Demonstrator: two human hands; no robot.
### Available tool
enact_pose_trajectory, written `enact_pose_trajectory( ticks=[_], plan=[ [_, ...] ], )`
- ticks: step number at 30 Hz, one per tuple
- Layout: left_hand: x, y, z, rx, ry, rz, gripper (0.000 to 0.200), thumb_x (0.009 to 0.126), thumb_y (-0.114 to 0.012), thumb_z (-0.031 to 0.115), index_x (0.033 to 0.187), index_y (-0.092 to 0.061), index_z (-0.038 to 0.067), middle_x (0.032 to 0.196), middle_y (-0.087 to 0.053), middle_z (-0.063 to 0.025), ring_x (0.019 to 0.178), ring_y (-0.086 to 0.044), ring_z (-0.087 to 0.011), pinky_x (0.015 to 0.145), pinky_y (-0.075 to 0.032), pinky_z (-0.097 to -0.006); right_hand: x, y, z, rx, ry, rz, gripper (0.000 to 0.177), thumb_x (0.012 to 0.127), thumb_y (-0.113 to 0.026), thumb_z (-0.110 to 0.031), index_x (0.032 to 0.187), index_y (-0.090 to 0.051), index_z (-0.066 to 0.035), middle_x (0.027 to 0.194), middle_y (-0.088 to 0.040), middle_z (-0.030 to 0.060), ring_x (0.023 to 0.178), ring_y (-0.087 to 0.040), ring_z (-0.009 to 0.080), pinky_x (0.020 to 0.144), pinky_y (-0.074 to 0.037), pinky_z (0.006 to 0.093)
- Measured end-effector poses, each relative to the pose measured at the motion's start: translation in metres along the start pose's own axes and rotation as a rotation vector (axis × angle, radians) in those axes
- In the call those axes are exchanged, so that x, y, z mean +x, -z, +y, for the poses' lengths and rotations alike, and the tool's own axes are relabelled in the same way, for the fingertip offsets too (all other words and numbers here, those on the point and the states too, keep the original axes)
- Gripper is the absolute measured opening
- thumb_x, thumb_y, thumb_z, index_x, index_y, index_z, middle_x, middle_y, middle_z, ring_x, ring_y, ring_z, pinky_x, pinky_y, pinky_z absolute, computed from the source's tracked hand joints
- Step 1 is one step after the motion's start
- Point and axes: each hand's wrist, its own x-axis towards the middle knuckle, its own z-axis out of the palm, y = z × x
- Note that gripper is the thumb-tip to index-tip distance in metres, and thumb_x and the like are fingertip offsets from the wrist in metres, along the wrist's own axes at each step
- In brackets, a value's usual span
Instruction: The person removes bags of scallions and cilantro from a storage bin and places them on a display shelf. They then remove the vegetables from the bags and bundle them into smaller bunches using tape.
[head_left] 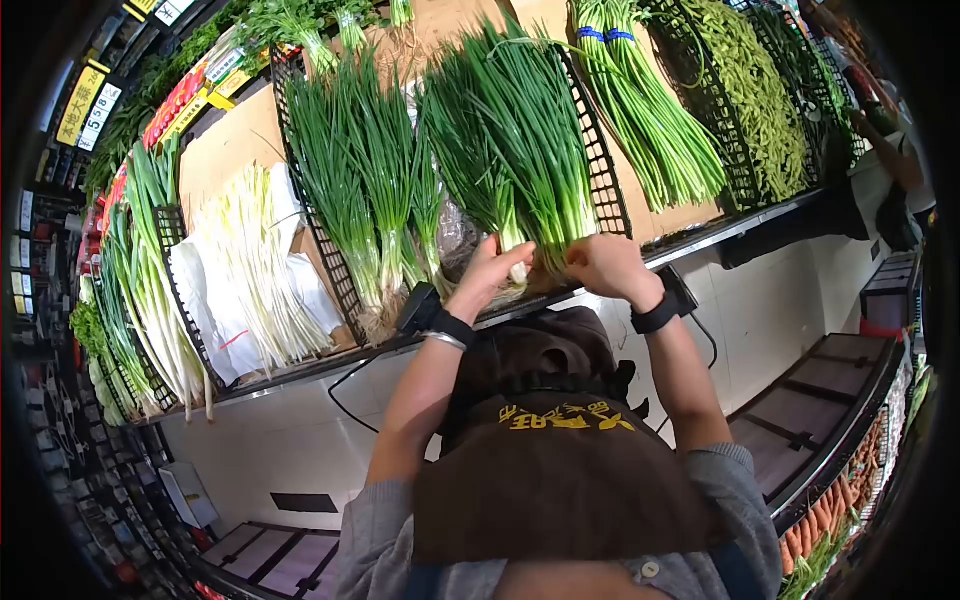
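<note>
My left hand and my right hand both grip the lower end of a bunch of green onions that lies in a black wire basket on the sloped produce shelf. The white root ends sit between my fingers near the shelf's front edge. Black bands circle both wrists. A brown apron with yellow characters covers my front below the hands.
More green onions fill the basket to the left, then pale white-stemmed greens and leeks. Garlic scapes with blue bands and green beans lie to the right. Another person stands far right. Carrots lie lower right.
</note>
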Motion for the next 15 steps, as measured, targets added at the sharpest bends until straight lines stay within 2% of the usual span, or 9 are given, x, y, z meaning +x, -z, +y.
enact_pose_trajectory(
  ticks=[4,5,7,8,9,11,12,13,15],
  plan=[
    [0.005,-0.006,-0.006,0.003,0.069,-0.048,0.017,0.086,-0.057,0.011,0.100,-0.057,0.001,0.094,-0.060,-0.0041,0.082,-0.058,-0.0116,0.068,-0.048,-0.0255,0.011,-0.003,-0.017,-0.211,-0.112,-0.033,0.027,0.067,-0.062,-0.033,0.072,-0.066,-0.006,0.070,-0.063,0.0164,0.069,-0.062,0.0318,0.065,-0.049,0.0385],
    [0.006,-0.014,-0.010,0.035,0.010,-0.032,0.019,0.083,-0.061,0.014,0.098,-0.059,0.001,0.084,-0.061,-0.0018,0.067,-0.056,-0.0100,0.058,-0.045,-0.0248,0.010,-0.002,-0.017,-0.213,-0.111,-0.032,0.027,0.067,-0.062,-0.033,0.072,-0.066,-0.006,0.070,-0.063,0.0164,0.069,-0.062,0.0318,0.065,-0.049,0.0385],
    [0.009,-0.028,-0.013,0.059,0.011,-0.025,0.020,0.082,-0.062,0.015,0.096,-0.060,0.001,0.083,-0.061,-0.0024,0.066,-0.056,-0.0101,0.057,-0.045,-0.0248,0.006,0.004,-0.012,-0.232,-0.080,-0.020,0.028,0.069,-0.062,-0.028,0.067,-0.063,0.000,0.067,-0.062,0.0179,0.067,-0.063,0.0312,0.062,-0.049,0.0384],
    [0.012,-0.030,-0.014,0.044,0.102,-0.048,0.024,0.080,-0.065,0.018,0.097,-0.060,0.002,0.081,-0.061,-0.0029,0.065,-0.056,-0.0103,0.056,-0.044,-0.0246,0.007,0.005,-0.008,-0.163,-0.104,-0.039,0.029,0.068,-0.063,-0.029,0.070,-0.065,0.000,0.067,-0.063,0.0171,0.066,-0.063,0.0317,0.062,-0.049,0.0372],
    [0.011,-0.031,-0.015,0.039,0.101,-0.047,0.024,0.080,-0.065,0.018,0.097,-0.060,0.002,0.081,-0.061,-0.0029,0.065,-0.056,-0.0103,0.056,-0.044,-0.0246,0.009,0.006,-0.002,-0.167,-0.102,-0.042,0.029,0.068,-0.063,-0.029,0.070,-0.065,0.000,0.067,-0.063,0.0171,0.066,-0.063,0.0317,0.062,-0.049,0.0372],
    [0.005,-0.036,0.000,0.052,0.188,-0.065,0.026,0.084,-0.060,0.014,0.107,-0.055,0.001,0.091,-0.062,-0.0047,0.081,-0.059,-0.0118,0.068,-0.047,-0.0244,0.017,0.013,0.010,0.184,-0.012,-0.182,0.031,0.067,-0.065,-0.030,0.075,-0.065,0.000,0.068,-0.063,0.0157,0.064,-0.062,0.0302,0.060,-0.048,0.0351],
    [0.008,-0.032,-0.013,-0.078,0.095,-0.047,0.030,0.084,-0.062,0.015,0.109,-0.053,0.001,0.096,-0.060,-0.0052,0.084,-0.058,-0.0113,0.069,-0.047,-0.0242,0.018,0.016,0.015,0.412,0.005,-0.231,0.029,0.066,-0.066,-0.027,0.079,-0.065,-0.001,0.066,-0.063,0.0114,0.059,-0.061,0.0230,0.058,-0.047,0.0311],
    [-0.001,-0.033,-0.004,-0.077,0.092,-0.045,0.030,0.084,-0.062,0.015,0.109,-0.053,0.001,0.096,-0.060,-0.0052,0.084,-0.058,-0.0113,0.069,-0.047,-0.0242,0.020,0.016,0.020,0.516,0.073,-0.257,0.023,0.071,-0.065,-0.019,0.086,-0.065,-0.001,0.067,-0.064,0.0067,0.054,-0.056,0.0127,0.051,-0.045,0.0251],
    [-0.030,-0.040,0.033,-0.245,-0.073,-0.164,0.033,0.083,-0.062,0.015,0.112,-0.050,0.001,0.102,-0.058,-0.0061,0.087,-0.058,-0.0118,0.071,-0.047,-0.0255,0.014,0.033,0.002,0.896,-0.038,-0.407,0.021,0.077,-0.062,-0.014,0.094,-0.064,-0.002,0.070,-0.064,0.0025,0.050,-0.051,0.0063,0.044,-0.040,0.0206]
  ],
)
